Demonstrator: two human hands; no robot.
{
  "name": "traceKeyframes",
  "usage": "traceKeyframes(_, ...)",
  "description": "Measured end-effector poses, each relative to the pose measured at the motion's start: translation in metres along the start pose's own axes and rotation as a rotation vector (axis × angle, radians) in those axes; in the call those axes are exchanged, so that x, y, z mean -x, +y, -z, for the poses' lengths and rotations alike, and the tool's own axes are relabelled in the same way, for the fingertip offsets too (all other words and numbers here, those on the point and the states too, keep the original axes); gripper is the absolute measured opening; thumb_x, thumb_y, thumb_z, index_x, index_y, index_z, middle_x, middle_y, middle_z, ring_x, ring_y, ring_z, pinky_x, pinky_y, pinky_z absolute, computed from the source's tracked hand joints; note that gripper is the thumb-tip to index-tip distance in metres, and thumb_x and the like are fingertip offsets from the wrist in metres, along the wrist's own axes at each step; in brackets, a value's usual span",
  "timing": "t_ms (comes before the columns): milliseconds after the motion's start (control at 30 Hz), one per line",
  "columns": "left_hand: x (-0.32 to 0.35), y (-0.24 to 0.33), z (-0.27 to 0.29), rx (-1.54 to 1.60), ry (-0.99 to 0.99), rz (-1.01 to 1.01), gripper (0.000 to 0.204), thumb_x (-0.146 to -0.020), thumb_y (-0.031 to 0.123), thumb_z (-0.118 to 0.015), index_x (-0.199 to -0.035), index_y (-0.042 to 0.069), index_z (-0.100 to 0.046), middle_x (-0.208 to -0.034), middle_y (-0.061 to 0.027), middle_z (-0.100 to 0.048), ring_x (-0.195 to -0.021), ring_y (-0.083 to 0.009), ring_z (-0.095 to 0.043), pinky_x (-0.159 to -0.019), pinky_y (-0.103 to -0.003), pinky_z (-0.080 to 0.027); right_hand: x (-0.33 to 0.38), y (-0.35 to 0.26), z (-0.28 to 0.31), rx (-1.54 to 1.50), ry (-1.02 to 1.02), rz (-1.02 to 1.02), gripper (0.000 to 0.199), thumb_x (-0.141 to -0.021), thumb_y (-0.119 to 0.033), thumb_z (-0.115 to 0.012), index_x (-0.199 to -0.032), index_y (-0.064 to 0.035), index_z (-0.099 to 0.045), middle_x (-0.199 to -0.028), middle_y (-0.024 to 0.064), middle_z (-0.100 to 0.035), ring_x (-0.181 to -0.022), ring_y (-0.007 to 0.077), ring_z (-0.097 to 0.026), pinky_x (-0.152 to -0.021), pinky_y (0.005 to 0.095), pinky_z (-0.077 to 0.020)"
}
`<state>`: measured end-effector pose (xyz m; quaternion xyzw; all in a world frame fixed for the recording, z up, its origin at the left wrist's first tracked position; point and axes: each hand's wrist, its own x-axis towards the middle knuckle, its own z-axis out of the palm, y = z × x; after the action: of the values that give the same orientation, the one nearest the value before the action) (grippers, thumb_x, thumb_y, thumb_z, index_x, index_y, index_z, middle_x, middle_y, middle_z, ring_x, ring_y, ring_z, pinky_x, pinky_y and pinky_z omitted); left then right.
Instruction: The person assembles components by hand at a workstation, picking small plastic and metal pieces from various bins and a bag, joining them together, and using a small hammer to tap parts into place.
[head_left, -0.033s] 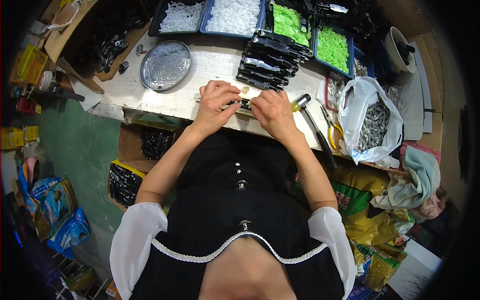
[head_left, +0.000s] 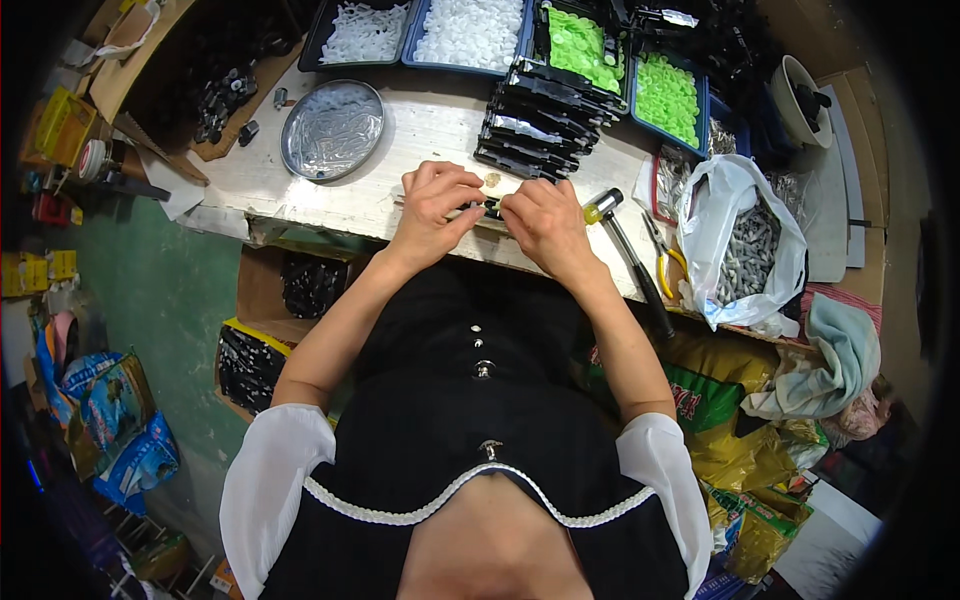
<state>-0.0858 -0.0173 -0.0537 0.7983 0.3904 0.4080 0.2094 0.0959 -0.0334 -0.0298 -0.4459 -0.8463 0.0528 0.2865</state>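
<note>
At the near edge of the white worktable [head_left: 425, 125], a small black part [head_left: 491, 207] with a hint of green lies between my two hands. My left hand [head_left: 438, 208] has curled fingers and pinches its left end. The fingers of my right hand [head_left: 545, 222] close over the right end. Most of the part is covered by fingers, so its exact kind cannot be made out. Just beyond my right hand is a stack of black plastic assemblies [head_left: 540, 125]. A hammer [head_left: 636, 258] with a yellow-and-metal head lies to the right of that hand.
Trays of white pieces [head_left: 467, 35] and bright green discs [head_left: 665, 98] line the back. A round metal dish [head_left: 331, 131] stands left. On the right are yellow-handled pliers [head_left: 664, 255] and a white plastic bag [head_left: 748, 240] of grey parts. Cardboard boxes [head_left: 262, 290] sit beneath the table.
</note>
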Motion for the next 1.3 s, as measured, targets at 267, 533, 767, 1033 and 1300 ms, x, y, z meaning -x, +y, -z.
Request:
traceKeyframes(267,0.005,-0.01,-0.011,0.043,-0.019,0.041,0.009,-0.063,0.005,-0.062,-0.07,0.009,-0.058,-0.092,0.0006,-0.059,-0.095,-0.0187,-0.048,-0.081,-0.032,-0.028,-0.014,0.003,-0.007,-0.006,-0.123,0.043,0.004,-0.069,-0.008,-0.058,-0.067,-0.007,-0.055,-0.066,0.0049,-0.049,-0.069,0.0209,-0.05,-0.062,0.0342,-0.0323)
traceKeyframes(533,0.0,-0.008,-0.011,0.047,-0.031,0.021,0.011,-0.062,0.004,-0.063,-0.07,0.007,-0.056,-0.092,0.0,-0.058,-0.092,-0.0182,-0.049,-0.08,-0.032,-0.029,-0.027,-0.002,-0.003,0.026,-0.298,0.066,0.005,-0.066,-0.006,-0.057,-0.07,-0.0045,-0.059,-0.07,0.0083,-0.054,-0.073,0.0239,-0.053,-0.066,0.0353,-0.0351)
traceKeyframes(767,0.003,-0.007,-0.01,0.019,-0.051,0.01,0.013,-0.063,0.007,-0.065,-0.073,0.008,-0.057,-0.091,0.0011,-0.058,-0.09,-0.0178,-0.048,-0.08,-0.031,-0.028,-0.016,0.0,0.001,0.084,-0.24,0.057,0.009,-0.064,-0.005,-0.059,-0.073,-0.0063,-0.06,-0.072,0.0078,-0.055,-0.072,0.0235,-0.053,-0.066,0.0359,-0.036)
traceKeyframes(1033,-0.004,-0.001,-0.012,-0.062,-0.103,0.196,0.022,-0.062,0.016,-0.068,-0.083,0.014,-0.063,-0.09,0.0046,-0.056,-0.091,-0.0166,-0.044,-0.082,-0.033,-0.026,0.05,0.067,0.1,-0.004,0.266,-0.515,0.009,-0.076,-0.004,-0.056,-0.084,-0.0013,-0.06,-0.074,0.0113,-0.058,-0.066,0.0249,-0.055,-0.058,0.0315,-0.0435)
traceKeyframes(1300,-0.003,-0.002,-0.017,-0.172,-0.142,0.011,0.012,-0.065,0.014,-0.069,-0.076,0.017,-0.066,-0.09,0.0031,-0.052,-0.093,-0.0186,-0.043,-0.081,-0.037,-0.026,0.168,0.198,0.172,0.838,-0.171,-1.172,0.038,-0.074,-0.029,-0.055,-0.108,-0.0121,-0.054,-0.102,0.0161,-0.054,-0.095,0.0348,-0.051,-0.08,0.0457,-0.0406)
